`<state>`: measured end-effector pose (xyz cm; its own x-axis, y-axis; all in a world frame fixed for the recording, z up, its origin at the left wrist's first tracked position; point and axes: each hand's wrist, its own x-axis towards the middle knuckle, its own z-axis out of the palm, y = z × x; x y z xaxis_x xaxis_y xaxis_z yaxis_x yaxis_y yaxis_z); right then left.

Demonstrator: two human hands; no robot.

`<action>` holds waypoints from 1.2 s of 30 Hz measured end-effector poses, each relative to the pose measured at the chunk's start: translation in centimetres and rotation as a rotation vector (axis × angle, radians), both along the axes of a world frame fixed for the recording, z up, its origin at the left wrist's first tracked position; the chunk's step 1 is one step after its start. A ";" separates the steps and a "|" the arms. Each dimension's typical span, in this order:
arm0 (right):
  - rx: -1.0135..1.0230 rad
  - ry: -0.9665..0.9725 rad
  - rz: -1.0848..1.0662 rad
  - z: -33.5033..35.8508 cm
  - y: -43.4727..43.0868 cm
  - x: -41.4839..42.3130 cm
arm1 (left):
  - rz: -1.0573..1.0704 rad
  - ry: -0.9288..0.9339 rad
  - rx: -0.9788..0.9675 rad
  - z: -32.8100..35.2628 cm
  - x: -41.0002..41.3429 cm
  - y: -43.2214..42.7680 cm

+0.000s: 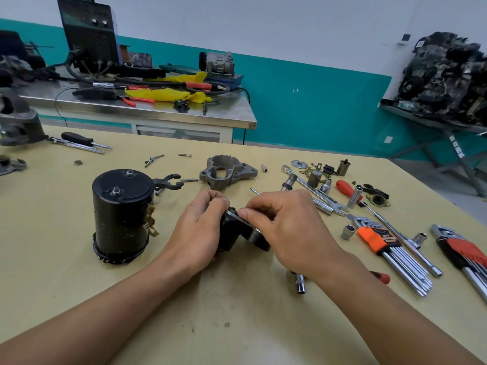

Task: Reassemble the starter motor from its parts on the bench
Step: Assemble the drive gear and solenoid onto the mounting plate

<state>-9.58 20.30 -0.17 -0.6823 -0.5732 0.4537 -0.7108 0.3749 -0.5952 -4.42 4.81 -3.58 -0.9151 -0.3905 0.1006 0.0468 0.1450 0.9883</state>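
At the middle of the bench my left hand grips a small black motor part, mostly hidden by both hands. My right hand pinches a thin metal piece at the part's top edge, fingertips meeting those of the left. The black cylindrical starter body stands upright to the left, with copper tabs on its side. A grey cast nose housing lies behind the hands. A black fork lever lies between the body and the housing.
Sockets, spanners and a red-handled screwdriver are scattered at the right, with two hex key sets near the edge. Loose bolts and a black-handled screwdriver lie at the back left. A steel table with a welder stands behind.
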 end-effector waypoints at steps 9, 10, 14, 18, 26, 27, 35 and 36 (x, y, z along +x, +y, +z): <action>0.031 0.157 0.039 -0.1 -0.6 0.4 | 0.001 0.019 -0.002 -0.2 0.0 0.0; 0.023 0.156 0.039 -0.2 -0.5 0.5 | 0.003 0.021 0.003 -0.2 0.0 -0.1; 0.024 0.097 0.040 -0.3 0.3 0.4 | 0.000 0.012 0.012 -0.3 0.0 0.0; -0.013 0.069 0.019 -0.3 0.4 0.5 | 0.005 0.012 0.008 -0.4 0.0 -0.1; 0.135 0.140 -0.003 0.0 0.3 0.7 | -0.026 0.052 0.004 -0.2 0.2 0.0; 0.148 0.142 -0.001 0.1 0.3 0.8 | -0.031 0.054 0.000 -0.2 0.3 0.0; 0.107 0.110 -0.020 0.3 0.4 1.3 | -0.023 0.093 -0.046 -0.4 0.4 0.1; 0.101 0.108 -0.023 0.3 0.4 1.3 | -0.025 0.092 -0.049 -0.4 0.4 0.1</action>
<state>-8.25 20.69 0.16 -0.6460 -0.6048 0.4657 -0.7593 0.4460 -0.4739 -4.03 4.89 -4.02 -0.9104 -0.3603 0.2034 0.1416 0.1906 0.9714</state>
